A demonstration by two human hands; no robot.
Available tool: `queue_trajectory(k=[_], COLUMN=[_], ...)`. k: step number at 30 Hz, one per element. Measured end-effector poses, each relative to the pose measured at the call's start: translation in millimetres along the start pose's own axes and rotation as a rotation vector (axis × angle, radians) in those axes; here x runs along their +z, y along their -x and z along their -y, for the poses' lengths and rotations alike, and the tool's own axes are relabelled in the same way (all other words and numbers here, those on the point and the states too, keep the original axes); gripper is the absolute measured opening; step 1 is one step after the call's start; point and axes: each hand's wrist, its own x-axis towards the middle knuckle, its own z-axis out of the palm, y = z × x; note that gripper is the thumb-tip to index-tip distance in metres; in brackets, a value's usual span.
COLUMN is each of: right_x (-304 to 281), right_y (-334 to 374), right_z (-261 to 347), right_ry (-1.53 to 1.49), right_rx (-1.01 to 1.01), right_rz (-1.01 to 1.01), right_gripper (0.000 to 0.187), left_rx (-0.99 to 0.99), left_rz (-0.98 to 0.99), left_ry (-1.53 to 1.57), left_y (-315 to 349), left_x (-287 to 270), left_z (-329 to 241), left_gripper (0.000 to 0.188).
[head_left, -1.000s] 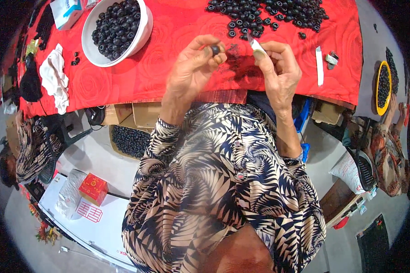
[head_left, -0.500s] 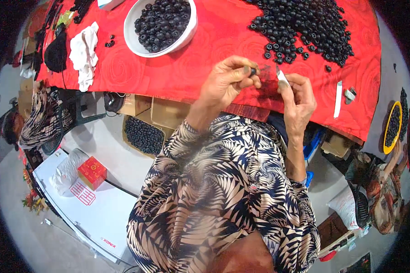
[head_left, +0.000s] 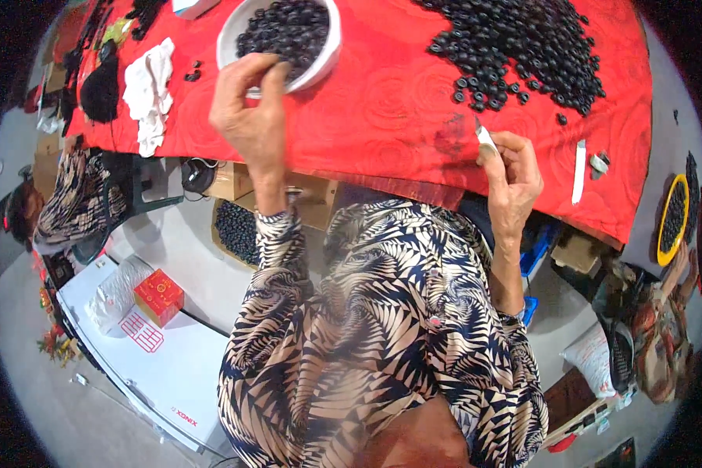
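My left hand (head_left: 249, 117) is over the near rim of a white bowl (head_left: 325, 72) full of small, round black beads (head_left: 292, 31). Its thumb and fingers are bent, smeared by motion, and I cannot make out anything between them. On the right, my right hand (head_left: 513, 175) is closed around a small knife (head_left: 486, 139) with a white handle, its short dark blade pointing up and away from me. Beyond the blade spreads a large heap of black beads (head_left: 515, 47), several with holes showing, on the red cloth (head_left: 374, 125).
A white strip (head_left: 579, 171) and a small grey piece (head_left: 599, 163) lie by the right edge. White gloves (head_left: 150, 93) and a few loose beads are at the left. A box of beads (head_left: 238, 232) stands below the table; a yellow-rimmed basin (head_left: 666, 253) is far right.
My left hand has moved left from beside the knife, where it pinched a black bead, to the bowl; that bead no longer shows. My right hand stays almost still with the knife.
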Motion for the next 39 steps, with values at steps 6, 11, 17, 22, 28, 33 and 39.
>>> queue_trajectory(k=[6, 11, 17, 22, 28, 33, 39], right_x=[-1, -12, -26, -28, -27, -26, -23], right_y=[-2, -4, -4, 0, -1, 0, 0], right_z=[-3, 3, -6, -10, -9, -13, -12], right_ry=[-0.074, -0.038, -0.058, -0.102, -0.109, -0.118, -0.124], right_rx=[-0.034, -0.038, -0.049, -0.026, -0.007, -0.017, 0.006], right_rz=[-0.02, -0.057, -0.136, -0.144, -0.112, -0.109, -0.1], right_gripper=[0.018, 0.019, 0.02, 0.021, 0.02, 0.02, 0.02], left_rx=[-0.065, -0.125, 0.054, 0.009, 0.086, 0.184, -0.327], left_rz=[-0.032, 0.457, 0.722, 0.632, 0.587, 0.553, 0.573], left_ry=[0.07, 0.33, 0.108, -0.048, -0.176, -0.155, 0.268], left_y=[7, 22, 32, 42, 52, 55, 54], left_x=[19, 57, 98, 119, 129, 130, 113], left_z=[-17, -41, -52, -58, -52, -48, -66], left_gripper=[0.01, 0.006, 0.01, 0.013, 0.021, 0.019, 0.018])
